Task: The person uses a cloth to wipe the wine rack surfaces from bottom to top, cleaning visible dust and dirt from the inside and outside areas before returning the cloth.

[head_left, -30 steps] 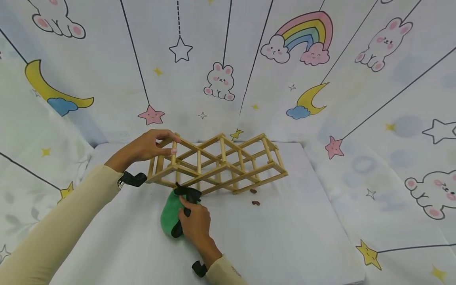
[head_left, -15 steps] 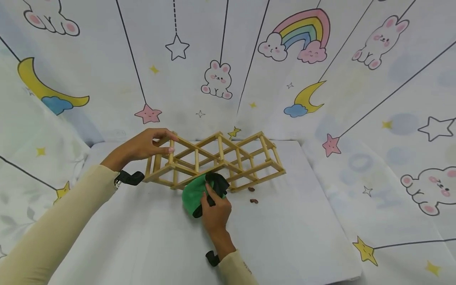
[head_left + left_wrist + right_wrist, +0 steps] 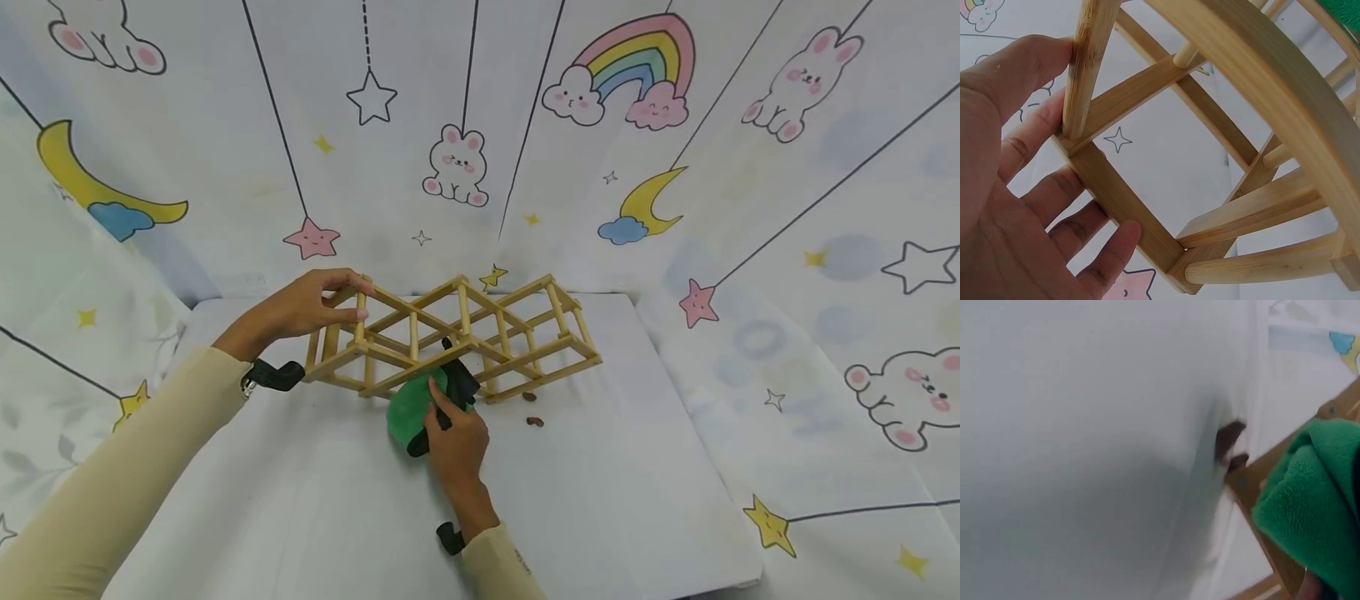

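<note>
A lattice rack of light wooden slats and round posts (image 3: 465, 312) stands at the back of the white table. At its left end my left hand (image 3: 296, 310) holds an upright post between thumb and fingers; in the left wrist view the thumb presses the post (image 3: 1090, 69) and several fingers reach behind the slat. My right hand (image 3: 459, 446) grips a green cloth with black edging (image 3: 408, 410) against the rack's middle front slat. In the right wrist view, the plush cloth (image 3: 1310, 506) overlaps the slats, and that hand is mostly hidden.
Small dark brown bits (image 3: 534, 422) lie on the white table (image 3: 600, 500) in front of the rack's right half. Behind stands a white backdrop (image 3: 375, 183) printed with rabbits, stars and moons. A black wrist mount (image 3: 276, 375) hangs close to the rack's left end.
My right hand has carried the cloth rightward along the rack's front, from the left section to the middle, mostly in the first half second. My left hand keeps its hold on the post.
</note>
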Demonstrator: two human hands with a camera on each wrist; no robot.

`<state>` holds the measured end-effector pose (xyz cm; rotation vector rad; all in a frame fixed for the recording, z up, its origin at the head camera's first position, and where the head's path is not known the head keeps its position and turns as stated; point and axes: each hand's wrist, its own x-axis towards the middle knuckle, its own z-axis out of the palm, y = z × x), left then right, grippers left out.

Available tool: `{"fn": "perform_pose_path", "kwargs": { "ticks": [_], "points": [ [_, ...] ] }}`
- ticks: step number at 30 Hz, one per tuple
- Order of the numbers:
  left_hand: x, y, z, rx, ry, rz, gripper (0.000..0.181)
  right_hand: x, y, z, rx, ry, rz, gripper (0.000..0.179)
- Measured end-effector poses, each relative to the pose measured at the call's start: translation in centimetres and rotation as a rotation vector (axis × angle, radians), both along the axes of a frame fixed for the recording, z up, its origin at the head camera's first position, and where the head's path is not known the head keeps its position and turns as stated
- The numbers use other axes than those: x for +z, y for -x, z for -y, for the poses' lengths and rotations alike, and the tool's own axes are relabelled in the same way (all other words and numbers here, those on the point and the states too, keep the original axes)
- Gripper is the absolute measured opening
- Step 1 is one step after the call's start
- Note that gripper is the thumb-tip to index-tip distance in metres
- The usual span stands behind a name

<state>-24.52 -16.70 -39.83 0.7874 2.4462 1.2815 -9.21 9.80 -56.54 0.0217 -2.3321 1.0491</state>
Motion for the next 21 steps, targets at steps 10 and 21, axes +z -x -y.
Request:
{"fn": "perform_pose_path", "kwargs": {
  "ticks": [10, 21],
  "points": [
    [-0.2, 0.0, -0.2, 0.003, -0.003, 0.003, 0.035, 0.2, -0.3, -0.3, 0.009, -0.064, -0.076, 0.045],
    [-0.3, -0.2, 0.0, 0.011, 0.0, -0.001, 0.034, -0.5, -1.5, -3.8, 0.039, 0.002, 0.157, 0.033]
  ]
}}
